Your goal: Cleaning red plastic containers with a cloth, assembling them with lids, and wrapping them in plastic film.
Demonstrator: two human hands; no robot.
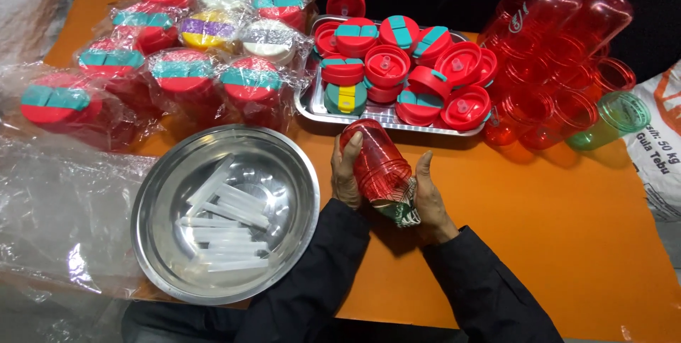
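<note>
Gripping a red bottle point(374, 166) between them, the left hand point(345, 176) and right hand point(430, 201) close on its sides; its long axis runs eleven to five, base toward the tray point(306, 107).

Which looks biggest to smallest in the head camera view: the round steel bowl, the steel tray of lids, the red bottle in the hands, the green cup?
1. Steel bowl, though it lies nearer the camera.
2. Steel tray, close behind the bowl, so this order is unsure.
3. Red bottle.
4. Green cup, smallest, and farther away.
</note>
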